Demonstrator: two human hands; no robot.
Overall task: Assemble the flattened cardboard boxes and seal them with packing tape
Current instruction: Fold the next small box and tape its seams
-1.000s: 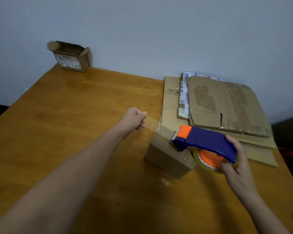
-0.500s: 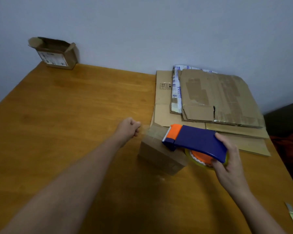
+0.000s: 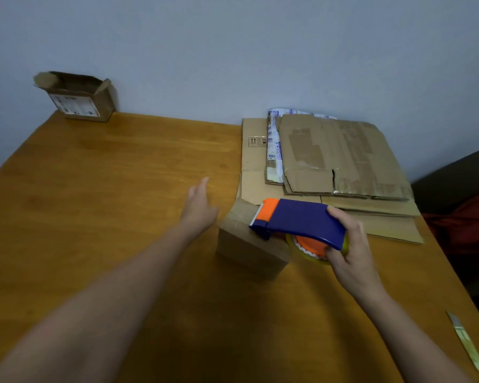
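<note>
A small closed cardboard box (image 3: 246,244) sits on the wooden table (image 3: 108,203) in the middle. My right hand (image 3: 349,252) grips a blue and orange tape dispenser (image 3: 299,221) with a roll of clear tape, its toothed end over the box's top. My left hand (image 3: 199,208) is just left of the box, fingers stretched out and apart from it, holding nothing. A pile of flattened cardboard boxes (image 3: 338,167) lies behind, at the back right.
An assembled small box with open flaps (image 3: 78,98) stands at the table's far left corner by the wall. A thin strip, perhaps a blade or tape scrap (image 3: 468,344), lies near the right front edge. A dark seat with red cloth (image 3: 465,217) is beyond the right edge.
My left hand, earlier a fist pulling the tape end left of the box, has opened its fingers. The dispenser stays over the box.
</note>
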